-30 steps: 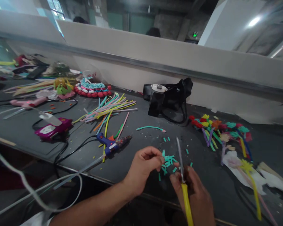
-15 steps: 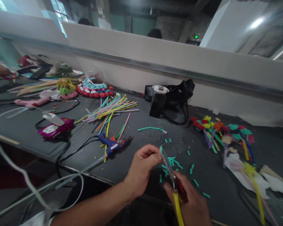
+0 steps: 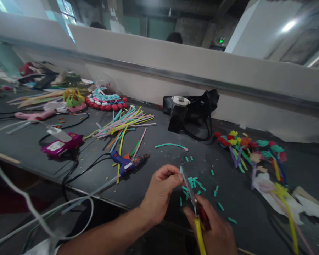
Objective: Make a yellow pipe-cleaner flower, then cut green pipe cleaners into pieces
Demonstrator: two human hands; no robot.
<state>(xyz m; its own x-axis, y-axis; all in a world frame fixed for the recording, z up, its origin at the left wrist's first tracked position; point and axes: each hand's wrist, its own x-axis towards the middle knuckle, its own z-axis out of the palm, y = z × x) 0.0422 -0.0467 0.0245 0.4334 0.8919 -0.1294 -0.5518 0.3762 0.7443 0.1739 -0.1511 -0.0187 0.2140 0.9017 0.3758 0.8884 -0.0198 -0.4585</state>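
Note:
My left hand point(image 3: 159, 193) is closed in a pinch on a short teal pipe cleaner piece point(image 3: 181, 169), most of it hidden by the fingers. My right hand point(image 3: 215, 228) grips scissors point(image 3: 189, 186) with red and yellow handles. Their blades point up and away, the tips right at the teal piece by my left fingertips. Below the blades lies a loose pile of cut teal pieces point(image 3: 193, 181), with several more scattered to the right. Beyond my hands, a curved teal pipe cleaner point(image 3: 170, 144) with a pinkish end rests on the table.
To the left lie a blue glue gun point(image 3: 123, 163), a purple device point(image 3: 61, 144) with cords, and a heap of coloured pipe cleaners point(image 3: 127, 122). A black bag point(image 3: 202, 106) and a phone point(image 3: 177, 119) stand by the partition. Pipe cleaner flowers point(image 3: 239, 140) lie at right.
My hands and the scissors have barely moved. At the far left, another person's hand with red-handled scissors has gone from view.

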